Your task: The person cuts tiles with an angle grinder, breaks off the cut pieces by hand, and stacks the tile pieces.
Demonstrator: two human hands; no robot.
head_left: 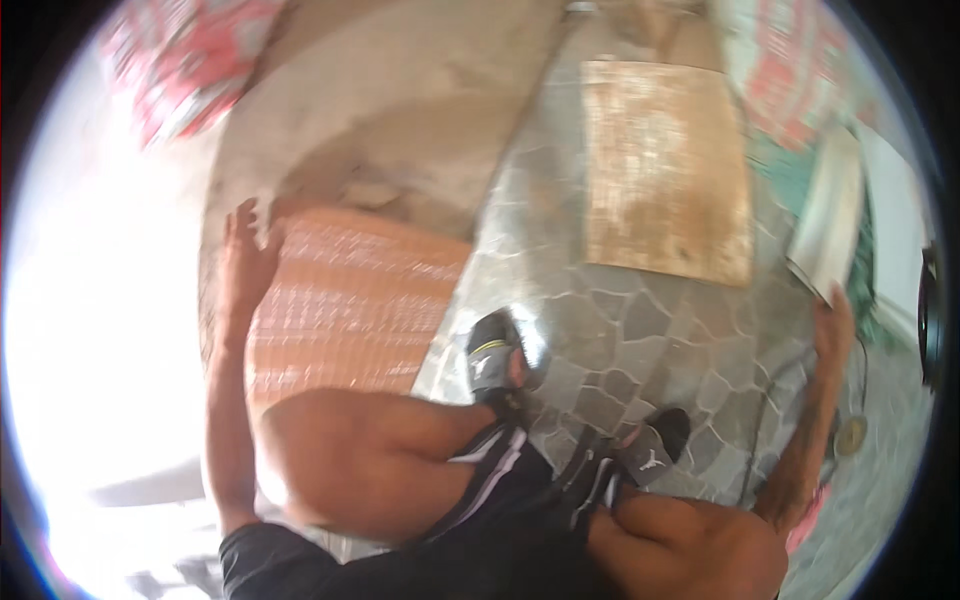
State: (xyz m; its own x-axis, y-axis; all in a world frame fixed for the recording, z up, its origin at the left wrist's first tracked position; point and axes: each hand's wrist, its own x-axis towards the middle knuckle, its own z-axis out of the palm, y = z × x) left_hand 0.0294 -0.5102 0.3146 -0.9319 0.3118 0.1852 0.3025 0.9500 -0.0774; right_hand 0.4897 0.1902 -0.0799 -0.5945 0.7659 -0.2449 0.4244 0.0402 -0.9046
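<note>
A brown panel with a shiny ribbed face [350, 300] lies to my left, beyond my bent leg. At its far left corner is my left hand [250, 250], fingers stretched out and apart, the thumb side close to the panel's edge. Far to the right, my right hand [834, 325] has its fingers closed at the near end of a long whitish folded piece [832, 205]; its material is not clear. That piece slants away from me, and the fingers are partly blurred.
A worn tan board [665, 170] lies flat on the grey stone-patterned floor [640, 320] ahead. Red-and-white sacks [190, 65] are at the far left, and similar sacking [790, 70] at the far right. A white panel [895, 220] stands at the right. My slippered feet [490, 365] are between the boards.
</note>
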